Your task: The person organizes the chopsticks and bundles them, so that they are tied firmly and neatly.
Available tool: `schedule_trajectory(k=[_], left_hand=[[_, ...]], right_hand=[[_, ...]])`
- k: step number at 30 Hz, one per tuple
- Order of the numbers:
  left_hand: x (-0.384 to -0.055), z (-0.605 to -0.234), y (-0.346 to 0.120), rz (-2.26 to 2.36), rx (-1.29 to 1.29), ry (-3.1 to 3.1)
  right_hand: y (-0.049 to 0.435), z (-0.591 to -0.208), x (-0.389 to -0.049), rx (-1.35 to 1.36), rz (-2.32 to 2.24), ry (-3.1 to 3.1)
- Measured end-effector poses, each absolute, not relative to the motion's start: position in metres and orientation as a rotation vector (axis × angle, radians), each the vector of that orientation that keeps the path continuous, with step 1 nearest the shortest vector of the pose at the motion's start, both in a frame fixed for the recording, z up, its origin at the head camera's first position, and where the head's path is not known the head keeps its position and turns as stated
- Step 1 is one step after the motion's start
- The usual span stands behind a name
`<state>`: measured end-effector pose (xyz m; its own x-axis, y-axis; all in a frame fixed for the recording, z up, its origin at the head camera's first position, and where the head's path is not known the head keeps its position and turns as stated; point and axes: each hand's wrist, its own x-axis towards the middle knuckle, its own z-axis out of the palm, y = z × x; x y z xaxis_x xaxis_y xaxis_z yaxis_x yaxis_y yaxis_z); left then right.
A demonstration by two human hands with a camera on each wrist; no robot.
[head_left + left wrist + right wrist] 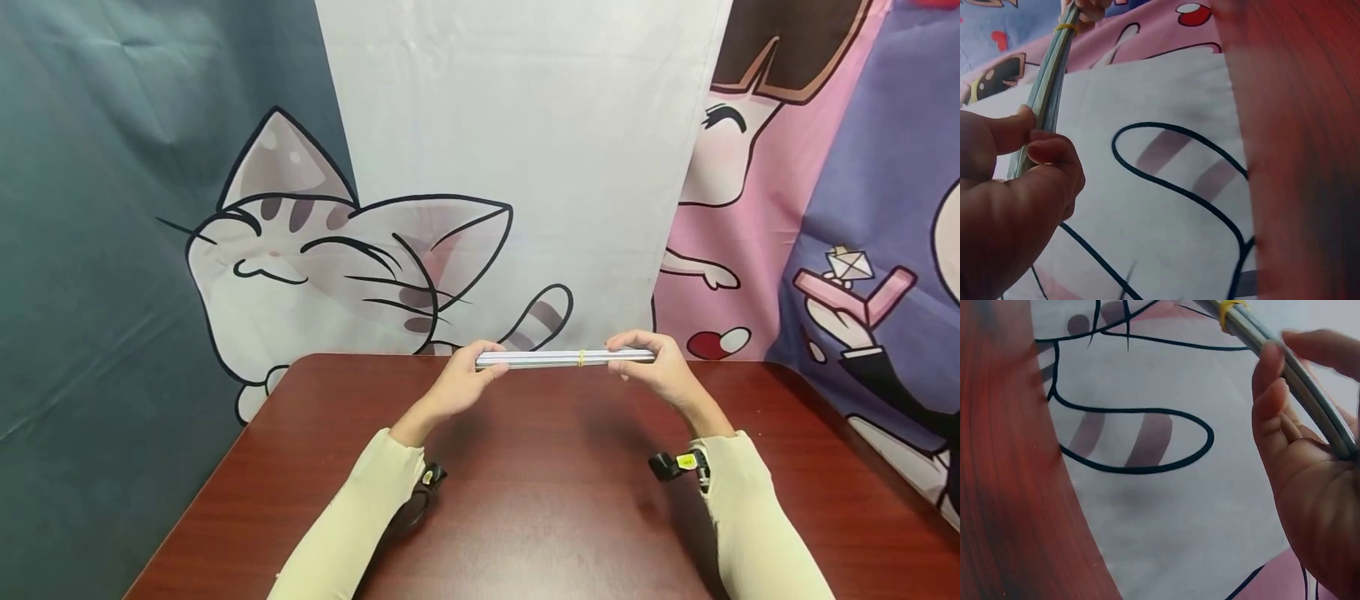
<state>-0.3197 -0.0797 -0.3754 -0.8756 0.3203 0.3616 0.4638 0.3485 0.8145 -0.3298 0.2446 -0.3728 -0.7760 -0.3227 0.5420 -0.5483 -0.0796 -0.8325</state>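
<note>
A bundle of thin silvery rods (543, 358) is held level above the far part of the table, running left to right in the head view. A yellow band (581, 357) goes round it, right of its middle. My left hand (461, 382) grips the left end between thumb and fingers. At the right end, my right hand (662, 367) holds it the same way. In the left wrist view the left thumb and fingers close round the rods (1044, 94). The right wrist view shows the rods (1300, 381) between the right hand's fingers, near the yellow band (1230, 315).
The reddish-brown table (525, 500) spreads below both arms. Behind its far edge hangs a printed cloth (450, 125) with a cartoon cat and figures. Small black cameras sit at the left wrist (433, 476) and the right wrist (667, 466).
</note>
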Motion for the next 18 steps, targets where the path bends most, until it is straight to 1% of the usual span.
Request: schedule_trajectory(k=[6, 11, 18], left_hand=[[-0.331, -0.384, -0.086, -1.693, -0.700, -2.491], [-0.343, -0.395, -0.092, -1.777, -0.631, -2.537], [-0.356, -0.413, -0.100, -1.903, -0.546, -2.500]], right_hand=[[0.252, -0.381, -0.337, 0.759, 1.804, -2.217], [0.256, -0.394, -0.347, 0.633, 1.656, -2.330], [0.253, -0.414, -0.358, 0.493, 1.642, -2.488]])
